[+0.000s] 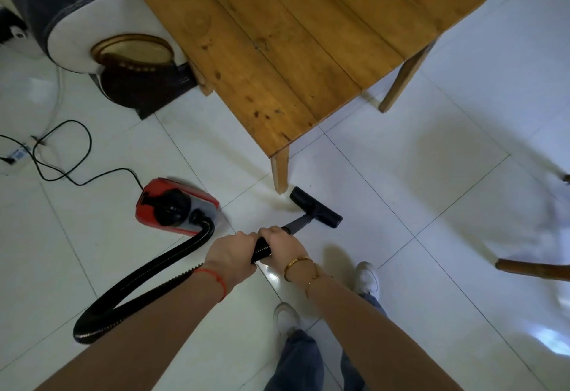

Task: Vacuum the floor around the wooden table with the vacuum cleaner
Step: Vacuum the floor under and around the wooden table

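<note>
1. The wooden table (287, 35) is at the top middle of the frame. Its top is made of long brown planks with dark knots. Three light wood legs show, and the near corner leg stands just above the middle.
2. The vacuum cleaner (175, 205) is a red and grey box with a black round part on top. It sits on the floor at the middle left.
3. Its black ribbed hose (138, 279) bends down to the lower left, then loops back up toward the middle.
4. The black brush head (316, 207) lies flat on the floor, just beside the near table leg.
5. The floor (431, 205) is shiny white tile with thin grey lines.
</note>
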Available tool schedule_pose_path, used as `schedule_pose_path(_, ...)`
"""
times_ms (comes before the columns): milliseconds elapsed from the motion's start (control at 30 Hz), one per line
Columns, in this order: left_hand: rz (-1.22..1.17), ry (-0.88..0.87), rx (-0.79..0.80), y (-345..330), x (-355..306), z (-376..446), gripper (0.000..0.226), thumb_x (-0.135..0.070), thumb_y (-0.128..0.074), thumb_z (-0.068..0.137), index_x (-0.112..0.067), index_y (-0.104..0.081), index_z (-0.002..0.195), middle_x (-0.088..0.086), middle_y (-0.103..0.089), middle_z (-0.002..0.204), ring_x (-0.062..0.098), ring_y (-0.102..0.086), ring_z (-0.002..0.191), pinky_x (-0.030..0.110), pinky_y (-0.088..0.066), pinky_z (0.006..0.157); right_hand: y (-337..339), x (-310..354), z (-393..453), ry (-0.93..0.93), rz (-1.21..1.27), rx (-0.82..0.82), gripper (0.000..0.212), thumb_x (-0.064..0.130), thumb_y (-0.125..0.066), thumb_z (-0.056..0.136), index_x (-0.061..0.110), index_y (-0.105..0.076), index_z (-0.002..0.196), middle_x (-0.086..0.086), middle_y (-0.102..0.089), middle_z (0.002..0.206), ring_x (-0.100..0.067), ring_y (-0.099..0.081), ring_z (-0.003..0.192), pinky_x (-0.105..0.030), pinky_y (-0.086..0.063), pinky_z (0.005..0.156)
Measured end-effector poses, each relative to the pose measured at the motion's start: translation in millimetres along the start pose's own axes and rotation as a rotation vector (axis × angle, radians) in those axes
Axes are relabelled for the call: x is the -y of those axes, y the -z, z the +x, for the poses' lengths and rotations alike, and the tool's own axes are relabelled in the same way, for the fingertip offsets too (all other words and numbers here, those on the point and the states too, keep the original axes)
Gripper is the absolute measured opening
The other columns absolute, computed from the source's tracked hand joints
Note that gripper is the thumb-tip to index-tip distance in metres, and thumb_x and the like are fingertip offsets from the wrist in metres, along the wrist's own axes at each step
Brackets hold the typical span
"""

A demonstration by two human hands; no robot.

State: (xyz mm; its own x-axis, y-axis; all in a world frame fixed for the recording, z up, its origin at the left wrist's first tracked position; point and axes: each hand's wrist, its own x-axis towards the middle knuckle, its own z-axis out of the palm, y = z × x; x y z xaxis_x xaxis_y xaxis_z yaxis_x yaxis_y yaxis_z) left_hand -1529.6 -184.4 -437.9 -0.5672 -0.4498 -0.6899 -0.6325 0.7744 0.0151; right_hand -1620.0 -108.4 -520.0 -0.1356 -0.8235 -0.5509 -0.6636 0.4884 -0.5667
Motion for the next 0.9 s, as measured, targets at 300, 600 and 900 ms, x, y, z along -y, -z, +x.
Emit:
schedule_pose_path(300, 0.021, -0.028, -0.039, 25, -33, 37, 0.030, -0.020, -0.054, 0.086, -0.014, -0.049, 0.115, 0.003, -0.064, 0.101, 0.022, -0.065, 0.090, 0.027, -0.040, 0.063, 33, -39, 11, -0.026, 0.052, -0.103, 0.028, 0.014, -0.064, 0.082, 0.009, -0.055, 0.109, -0.010, -0.056, 0.112, -0.029, -0.058, 0.098, -0.039, -0.051, 0.083)
schedule_pose_path(600, 0.023, -0.032, -0.114, 91, -118, 127, 0.029, -0.020, -0.054, 0.091, -0.015, -0.048, 0.119, 0.003, -0.062, 0.104, 0.020, -0.064, 0.092, 0.025, -0.043, 0.069, 133, -130, 39, -0.080, 0.051, -0.160, 0.033, 0.017, -0.065, 0.083, 0.011, -0.054, 0.114, -0.010, -0.056, 0.117, -0.030, -0.058, 0.102, -0.037, -0.049, 0.084)
schedule_pose_path(900, -0.030, -0.081, -0.162, 165, -210, 228, 0.028, -0.024, -0.055, 0.091, -0.016, -0.048, 0.118, 0.001, -0.062, 0.097, 0.018, -0.064, 0.086, 0.025, -0.045, 0.069, 248, -236, 70, -0.128, 0.046, -0.168, 0.030, 0.020, -0.066, 0.084, 0.014, -0.056, 0.112, -0.007, -0.059, 0.114, -0.026, -0.060, 0.100, -0.037, -0.051, 0.087)
